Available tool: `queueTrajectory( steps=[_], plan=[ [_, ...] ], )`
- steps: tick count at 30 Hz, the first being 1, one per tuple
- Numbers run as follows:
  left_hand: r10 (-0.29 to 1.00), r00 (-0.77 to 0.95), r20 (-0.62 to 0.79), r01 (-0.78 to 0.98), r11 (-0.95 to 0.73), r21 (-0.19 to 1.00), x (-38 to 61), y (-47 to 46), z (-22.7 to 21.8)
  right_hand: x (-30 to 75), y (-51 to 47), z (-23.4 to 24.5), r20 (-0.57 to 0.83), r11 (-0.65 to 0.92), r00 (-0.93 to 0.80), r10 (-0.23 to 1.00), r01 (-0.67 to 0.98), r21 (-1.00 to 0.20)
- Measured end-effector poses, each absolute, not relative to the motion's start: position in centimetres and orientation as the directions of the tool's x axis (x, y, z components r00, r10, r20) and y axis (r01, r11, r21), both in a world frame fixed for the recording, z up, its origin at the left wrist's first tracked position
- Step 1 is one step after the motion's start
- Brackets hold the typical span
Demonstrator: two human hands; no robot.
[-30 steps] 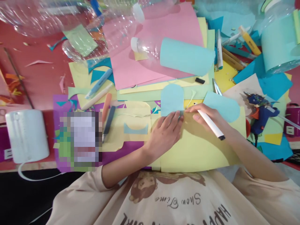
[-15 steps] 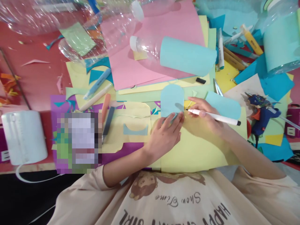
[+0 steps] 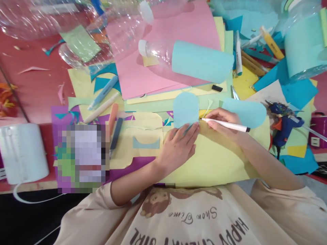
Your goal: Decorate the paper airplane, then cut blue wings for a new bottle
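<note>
My left hand [image 3: 178,144] lies flat, its fingertips pressing the lower part of a light blue paper piece [image 3: 186,107] with a rounded top. That piece rests over pale yellow paper [image 3: 204,166]. Between the fingers of my right hand [image 3: 226,119] is a white marker [image 3: 232,126], its dark tip at the right edge of the blue piece, close to my left fingertips. Just beyond my right hand lies another light blue paper piece [image 3: 250,112], partly covered by the hand. A loose black cap [image 3: 217,88] sits farther back.
A clear bottle wrapped in light blue paper [image 3: 201,61] lies on pink sheets [image 3: 163,80]. To the right are a blue glue gun [image 3: 283,131], markers and paper scraps. Several pens and a white case [image 3: 23,153] are at left. Clear plastic bottles [image 3: 122,34] lie at the back.
My right hand and the marker have shifted slightly left, and its fingers have curled closer around the marker. My left hand keeps its place on the blue piece. The whole view has shifted a little.
</note>
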State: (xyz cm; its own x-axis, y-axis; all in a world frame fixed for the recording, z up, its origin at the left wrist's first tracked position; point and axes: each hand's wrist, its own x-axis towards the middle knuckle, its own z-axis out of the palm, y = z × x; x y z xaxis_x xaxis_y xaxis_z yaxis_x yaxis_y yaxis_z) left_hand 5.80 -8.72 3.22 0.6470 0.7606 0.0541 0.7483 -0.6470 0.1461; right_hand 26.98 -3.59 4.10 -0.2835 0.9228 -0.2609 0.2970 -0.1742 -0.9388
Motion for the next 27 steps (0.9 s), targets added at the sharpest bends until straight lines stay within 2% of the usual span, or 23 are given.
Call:
queueTrajectory(
  steps=[5,16,22,27],
  plan=[
    [0.763,0.644,0.052,0.751,-0.644,0.144,5.81,-8.80,3.21,27.21,-3.93,3.61,-0.227,-0.121,-0.270,0.936,0.360,-0.925],
    [0.771,0.633,0.072,0.753,-0.634,0.175,5.84,-8.81,3.18,27.22,-3.93,3.79,-0.196,-0.084,-0.258,0.946,0.389,-0.918],
    [0.765,0.637,0.095,0.752,-0.644,0.142,5.85,-8.72,3.31,27.23,-3.94,3.45,-0.192,-0.077,-0.263,0.946,0.391,-0.917],
    [0.764,0.636,0.105,0.750,-0.645,0.148,5.84,-8.66,3.33,27.21,-4.30,3.52,-0.154,-0.100,-0.160,0.975,0.305,-0.947]
  ],
)
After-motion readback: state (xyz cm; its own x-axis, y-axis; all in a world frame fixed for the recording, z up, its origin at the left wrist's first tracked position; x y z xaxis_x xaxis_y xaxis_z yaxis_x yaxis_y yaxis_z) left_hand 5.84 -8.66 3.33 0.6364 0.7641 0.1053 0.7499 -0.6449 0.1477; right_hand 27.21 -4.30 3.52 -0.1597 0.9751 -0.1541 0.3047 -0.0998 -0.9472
